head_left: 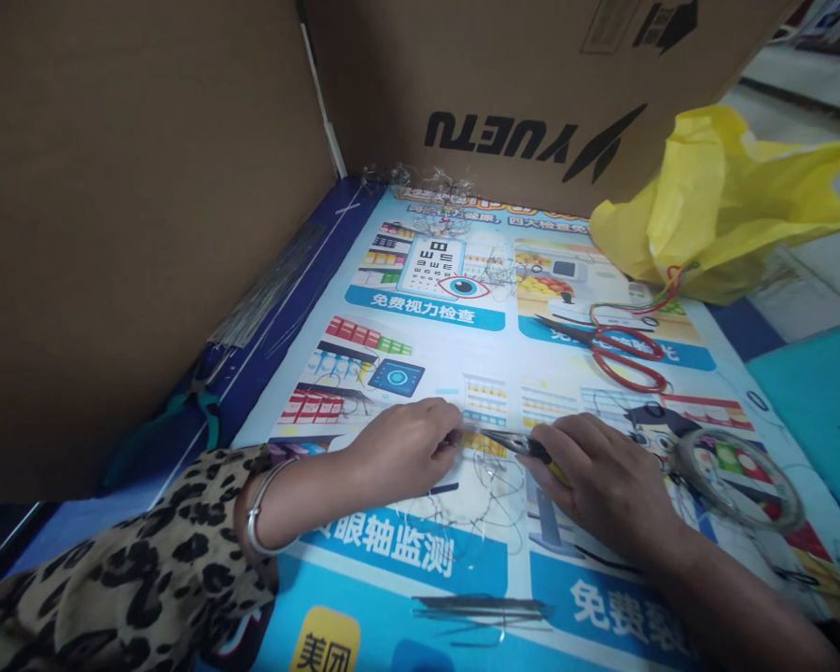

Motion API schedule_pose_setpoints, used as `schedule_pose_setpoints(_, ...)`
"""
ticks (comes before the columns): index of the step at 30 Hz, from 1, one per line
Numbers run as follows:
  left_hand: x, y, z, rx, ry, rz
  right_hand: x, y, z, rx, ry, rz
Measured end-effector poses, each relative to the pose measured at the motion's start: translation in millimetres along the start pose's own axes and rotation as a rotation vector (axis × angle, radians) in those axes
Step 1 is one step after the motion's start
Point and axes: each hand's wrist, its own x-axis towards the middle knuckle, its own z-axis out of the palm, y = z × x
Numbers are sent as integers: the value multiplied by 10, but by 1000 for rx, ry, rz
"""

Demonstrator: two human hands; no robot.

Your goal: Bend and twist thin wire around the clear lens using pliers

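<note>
My right hand (595,471) is closed around a pair of needle-nose pliers (511,442), whose jaws point left. Just left of the jaw tips, my left hand (420,443) is closed in a pinch on thin wire (471,431). The wire's near end meets the plier tips; whether the jaws bite on it I cannot tell. Tangled, bent wire (494,490) hangs below, between both hands. A small bundle of short straight wires (483,609) lies on the printed sheet in front of me.
Red-handled scissors (626,355) and a coil of wire (738,478) lie to the right, near a yellow bag (714,205). Cardboard walls (140,187) stand left and behind. Teal-handled pliers (200,406) and long straight wires (266,289) lie left. Wire pieces (448,219) sit at the back.
</note>
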Motion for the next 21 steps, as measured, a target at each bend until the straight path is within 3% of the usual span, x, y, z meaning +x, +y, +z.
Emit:
schedule_pose_setpoints(13, -19, -29, 20, -9, -7, 16, 87, 172, -398, -10, -220, -76)
schedule_pose_setpoints(21, -31, -15, 7, 0, 14, 11, 239, 43, -514, -65, -214, -100)
